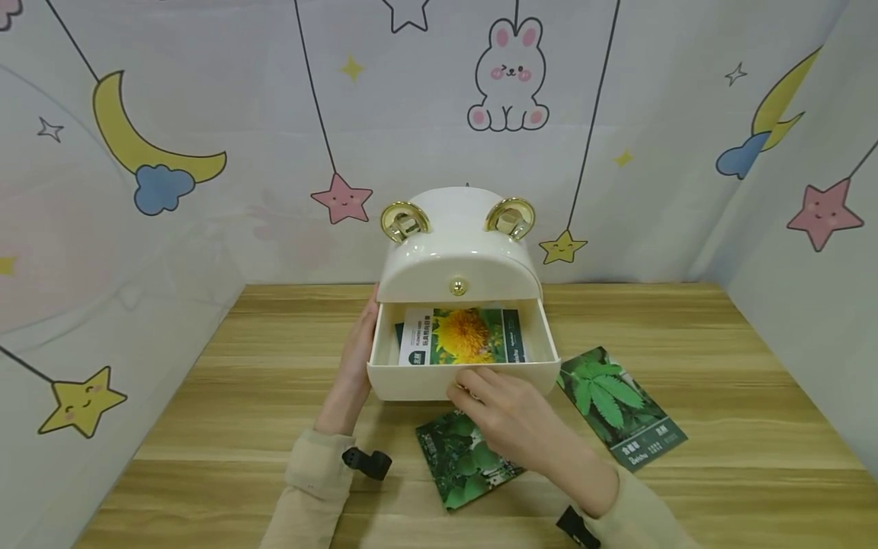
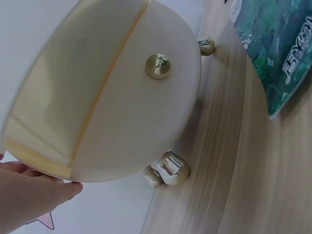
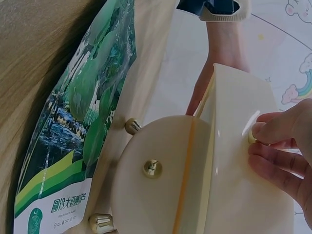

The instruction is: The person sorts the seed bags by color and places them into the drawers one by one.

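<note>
A glossy white storage box (image 1: 461, 267) with gold bear ears stands on the table, its middle drawer (image 1: 463, 381) pulled out. Inside lies a seed packet (image 1: 466, 335) picturing a yellow flower, over another dark green one. My right hand (image 1: 511, 412) pinches the small gold knob (image 3: 251, 136) on the drawer front between thumb and fingers. Flat along the box's left side rests my left hand (image 1: 360, 354); in the left wrist view its fingers (image 2: 36, 178) touch the wall. Beneath the open drawer, a shut lower drawer (image 2: 141, 112) carries its own gold knob (image 2: 158, 66).
On the wooden table (image 1: 240, 396), a green leafy seed packet (image 1: 473, 461) lies in front of the box, partly under my right hand in the head view. Another seed packet (image 1: 620, 408) lies to the right. A patterned cloth (image 1: 425, 137) hangs behind.
</note>
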`<action>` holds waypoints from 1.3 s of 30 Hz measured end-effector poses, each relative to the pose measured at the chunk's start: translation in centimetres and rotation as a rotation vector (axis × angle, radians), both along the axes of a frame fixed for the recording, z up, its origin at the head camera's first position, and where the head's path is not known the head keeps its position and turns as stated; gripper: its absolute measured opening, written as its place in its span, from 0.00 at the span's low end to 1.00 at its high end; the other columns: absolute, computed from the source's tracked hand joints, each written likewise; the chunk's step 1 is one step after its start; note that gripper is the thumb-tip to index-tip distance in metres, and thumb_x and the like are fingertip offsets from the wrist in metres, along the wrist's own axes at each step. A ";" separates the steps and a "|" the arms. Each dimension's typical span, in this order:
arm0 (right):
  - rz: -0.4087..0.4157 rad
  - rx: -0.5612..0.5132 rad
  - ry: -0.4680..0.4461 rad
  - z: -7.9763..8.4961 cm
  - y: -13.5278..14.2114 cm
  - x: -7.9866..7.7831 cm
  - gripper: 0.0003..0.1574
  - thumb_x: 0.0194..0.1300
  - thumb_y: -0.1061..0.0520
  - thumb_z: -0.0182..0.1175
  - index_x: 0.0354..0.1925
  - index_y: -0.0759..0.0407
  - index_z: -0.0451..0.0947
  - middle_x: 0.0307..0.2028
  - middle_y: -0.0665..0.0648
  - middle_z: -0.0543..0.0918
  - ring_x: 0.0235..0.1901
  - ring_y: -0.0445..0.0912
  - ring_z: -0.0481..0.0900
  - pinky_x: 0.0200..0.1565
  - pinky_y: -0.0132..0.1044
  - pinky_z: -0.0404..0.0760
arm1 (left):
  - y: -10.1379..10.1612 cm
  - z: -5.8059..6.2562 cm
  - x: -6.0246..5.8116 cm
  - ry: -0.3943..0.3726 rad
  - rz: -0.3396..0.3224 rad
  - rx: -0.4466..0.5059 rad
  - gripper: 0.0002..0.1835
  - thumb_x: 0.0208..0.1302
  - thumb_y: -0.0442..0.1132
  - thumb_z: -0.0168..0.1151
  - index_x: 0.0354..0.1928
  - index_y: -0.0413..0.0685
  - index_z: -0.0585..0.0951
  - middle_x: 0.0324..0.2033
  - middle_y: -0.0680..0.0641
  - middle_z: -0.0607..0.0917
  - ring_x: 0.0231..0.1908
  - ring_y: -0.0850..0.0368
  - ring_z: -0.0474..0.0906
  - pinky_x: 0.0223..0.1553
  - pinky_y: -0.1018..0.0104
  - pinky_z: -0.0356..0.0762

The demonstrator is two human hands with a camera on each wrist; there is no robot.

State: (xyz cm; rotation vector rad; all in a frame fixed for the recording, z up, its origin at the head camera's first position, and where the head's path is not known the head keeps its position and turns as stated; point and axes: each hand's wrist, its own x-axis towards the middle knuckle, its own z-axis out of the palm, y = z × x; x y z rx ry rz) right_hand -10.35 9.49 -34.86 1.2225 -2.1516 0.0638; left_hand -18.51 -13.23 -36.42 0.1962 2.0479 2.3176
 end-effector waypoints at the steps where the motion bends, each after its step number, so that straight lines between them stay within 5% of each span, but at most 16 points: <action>1: -0.001 0.001 -0.001 0.0 0.0 0.0 0.27 0.41 0.72 0.54 0.42 0.56 0.79 0.41 0.51 0.77 0.39 0.43 0.76 0.35 0.25 0.78 | 0.0 -0.1 -0.1 -0.001 0.001 0.000 0.25 0.73 0.51 0.26 0.70 0.66 0.48 0.71 0.63 0.48 0.71 0.64 0.40 0.73 0.59 0.36; 39: -0.015 -0.031 -0.058 -0.1 -0.2 -2.1 0.26 0.43 0.74 0.55 0.41 0.56 0.79 0.39 0.51 0.76 0.37 0.42 0.76 0.30 0.26 0.77 | -0.2 -0.9 -0.5 -0.017 0.002 0.043 0.25 0.72 0.54 0.28 0.70 0.69 0.49 0.71 0.64 0.47 0.71 0.62 0.38 0.72 0.55 0.34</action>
